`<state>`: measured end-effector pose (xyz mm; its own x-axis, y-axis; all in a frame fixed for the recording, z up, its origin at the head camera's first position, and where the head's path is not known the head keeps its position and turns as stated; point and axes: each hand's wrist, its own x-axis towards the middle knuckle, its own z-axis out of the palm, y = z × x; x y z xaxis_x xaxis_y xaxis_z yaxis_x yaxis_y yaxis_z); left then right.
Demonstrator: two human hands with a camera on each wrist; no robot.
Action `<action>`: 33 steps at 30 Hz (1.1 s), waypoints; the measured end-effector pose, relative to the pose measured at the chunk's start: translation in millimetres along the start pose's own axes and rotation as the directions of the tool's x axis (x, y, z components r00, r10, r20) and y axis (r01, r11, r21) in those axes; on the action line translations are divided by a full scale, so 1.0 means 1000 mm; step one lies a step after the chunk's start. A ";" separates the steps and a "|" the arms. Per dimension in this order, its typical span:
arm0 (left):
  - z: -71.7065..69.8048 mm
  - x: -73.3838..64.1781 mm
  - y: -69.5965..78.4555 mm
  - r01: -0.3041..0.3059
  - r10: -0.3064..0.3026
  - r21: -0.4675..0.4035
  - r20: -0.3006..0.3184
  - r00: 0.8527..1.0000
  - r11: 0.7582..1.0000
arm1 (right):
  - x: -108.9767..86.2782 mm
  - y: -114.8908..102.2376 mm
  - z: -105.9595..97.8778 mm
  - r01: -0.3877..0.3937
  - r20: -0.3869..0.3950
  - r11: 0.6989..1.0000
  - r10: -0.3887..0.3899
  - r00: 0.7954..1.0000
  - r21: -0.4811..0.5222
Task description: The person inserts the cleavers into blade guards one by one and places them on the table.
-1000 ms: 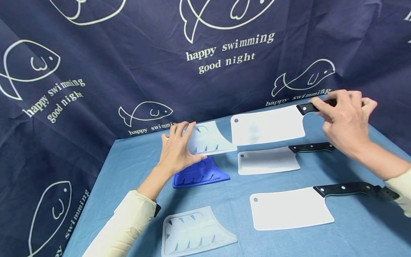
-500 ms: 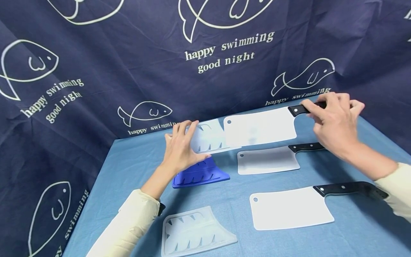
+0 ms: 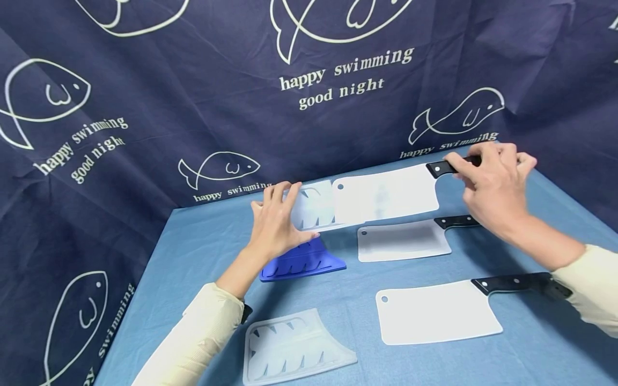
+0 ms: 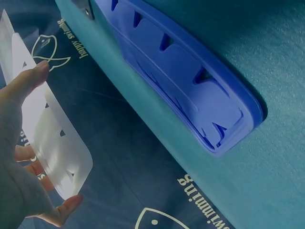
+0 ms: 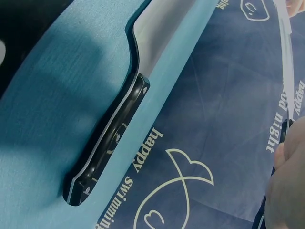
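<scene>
My left hand (image 3: pixel 276 222) grips a translucent white blade guard (image 3: pixel 311 206) above the table, thumb on its lower edge and fingers on the upper. In the left wrist view, that guard (image 4: pixel 59 138) stands on edge in the hand (image 4: pixel 14 176). My right hand (image 3: pixel 499 190) holds a cleaver (image 3: pixel 386 195) by its black handle, white blade pointing left. The blade's holed end overlaps the guard's right part; I cannot tell whether it lies inside or in front. At the right wrist view's edge, the hand (image 5: pixel 288 186) holds the cleaver (image 5: pixel 287 62), seen edge-on.
A blue blade guard (image 3: pixel 304 262) lies beneath my left hand. Another translucent guard (image 3: pixel 294 346) lies at the front. Two more cleavers lie on the blue cloth, a smaller one (image 3: pixel 405 241) and a nearer one (image 3: pixel 434 313). A dark fish-print curtain (image 3: pixel 338 134) hangs behind.
The right hand has moved left with the cleaver, so its blade end now overlaps the translucent guard. My left hand has shifted slightly right with the guard.
</scene>
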<state>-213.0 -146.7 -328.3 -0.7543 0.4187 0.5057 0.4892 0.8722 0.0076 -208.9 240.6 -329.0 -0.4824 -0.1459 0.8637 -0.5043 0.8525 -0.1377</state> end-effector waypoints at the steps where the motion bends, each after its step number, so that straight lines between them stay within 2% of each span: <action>1: 0.000 0.000 0.000 0.004 -0.004 -0.004 0.002 1.000 1.000 | 0.000 0.000 0.001 -0.001 -0.002 1.000 0.001 1.000 -0.004; 25: -0.001 0.001 0.006 0.057 -0.058 -0.059 -0.016 0.998 0.997 | 0.004 0.002 0.006 0.043 -0.012 0.999 -0.043 0.999 -0.010; 28: 0.000 0.003 0.010 0.028 -0.029 -0.038 -0.024 0.999 0.999 | 0.004 -0.001 0.007 0.055 0.013 0.998 -0.055 0.998 -0.011; 33: 0.002 0.008 0.027 -0.037 0.036 -0.037 -0.018 0.999 0.999 | 0.004 -0.014 0.014 0.090 0.030 0.996 -0.089 0.996 -0.026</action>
<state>-206.7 -119.6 -325.7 -0.7278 0.4455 0.5215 0.5327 0.8460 0.0208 -213.5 221.1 -330.7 -0.4569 -0.2368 0.8574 -0.5268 0.8487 -0.0464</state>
